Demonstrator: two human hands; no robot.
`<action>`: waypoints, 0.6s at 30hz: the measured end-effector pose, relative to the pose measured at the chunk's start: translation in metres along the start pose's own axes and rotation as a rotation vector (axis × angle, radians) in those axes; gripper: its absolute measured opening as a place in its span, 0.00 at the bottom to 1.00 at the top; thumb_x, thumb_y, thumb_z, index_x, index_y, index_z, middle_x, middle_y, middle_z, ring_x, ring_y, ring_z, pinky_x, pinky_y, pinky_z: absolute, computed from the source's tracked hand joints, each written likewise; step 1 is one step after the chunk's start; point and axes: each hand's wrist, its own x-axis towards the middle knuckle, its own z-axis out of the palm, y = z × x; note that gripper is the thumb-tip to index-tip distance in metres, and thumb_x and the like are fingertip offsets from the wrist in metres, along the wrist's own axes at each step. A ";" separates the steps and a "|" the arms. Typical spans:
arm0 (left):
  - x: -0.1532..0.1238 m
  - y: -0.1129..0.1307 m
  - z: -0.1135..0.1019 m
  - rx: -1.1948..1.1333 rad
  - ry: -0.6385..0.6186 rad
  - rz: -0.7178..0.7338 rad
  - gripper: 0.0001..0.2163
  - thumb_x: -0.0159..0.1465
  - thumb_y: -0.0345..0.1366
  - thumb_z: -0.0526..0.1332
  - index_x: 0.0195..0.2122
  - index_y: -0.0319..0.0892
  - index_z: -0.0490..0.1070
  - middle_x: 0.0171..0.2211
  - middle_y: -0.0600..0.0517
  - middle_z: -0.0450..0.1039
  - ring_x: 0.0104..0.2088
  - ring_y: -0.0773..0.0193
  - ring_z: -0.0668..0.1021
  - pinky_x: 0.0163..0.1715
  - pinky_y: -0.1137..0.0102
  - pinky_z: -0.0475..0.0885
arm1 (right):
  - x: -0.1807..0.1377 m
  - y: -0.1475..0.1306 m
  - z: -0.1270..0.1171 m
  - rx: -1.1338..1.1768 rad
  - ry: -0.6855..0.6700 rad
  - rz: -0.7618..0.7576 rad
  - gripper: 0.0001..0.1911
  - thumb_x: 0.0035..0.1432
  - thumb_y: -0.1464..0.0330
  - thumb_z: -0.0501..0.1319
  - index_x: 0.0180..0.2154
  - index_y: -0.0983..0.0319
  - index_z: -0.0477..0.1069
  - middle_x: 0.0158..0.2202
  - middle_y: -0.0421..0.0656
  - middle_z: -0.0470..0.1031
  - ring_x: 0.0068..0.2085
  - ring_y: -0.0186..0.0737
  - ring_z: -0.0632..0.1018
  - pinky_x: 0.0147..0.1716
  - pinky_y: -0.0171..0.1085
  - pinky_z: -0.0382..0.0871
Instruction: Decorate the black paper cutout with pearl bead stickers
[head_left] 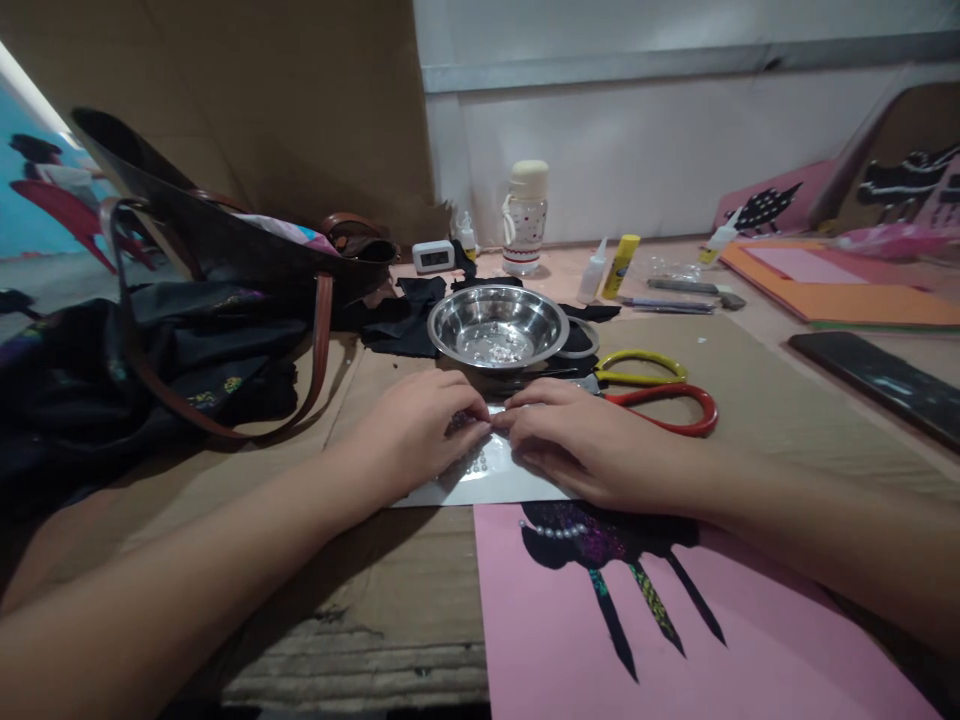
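Observation:
My left hand and my right hand rest side by side on a shiny sheet of stick-on gems, fingertips meeting in a pinch over its rows of small beads. Both hands have curled fingers pressed on the sheet. Just in front of me lies a pink card with a black cut-out figure trimmed with pearls and glitter. A steel bowl holding several loose gems stands right behind my hands.
Red-handled scissors and yellow-handled scissors lie to the right of the bowl. A dark handbag with brown straps fills the left. Glue bottles, a water bottle, a small clock and orange cards sit behind. A phone lies at right.

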 end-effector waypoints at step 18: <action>0.000 0.001 0.001 0.006 0.009 0.052 0.05 0.64 0.32 0.62 0.35 0.43 0.78 0.36 0.50 0.79 0.38 0.58 0.78 0.40 0.65 0.72 | -0.009 0.009 -0.037 -0.320 0.130 0.207 0.07 0.62 0.74 0.57 0.37 0.61 0.73 0.35 0.47 0.79 0.36 0.44 0.76 0.34 0.41 0.67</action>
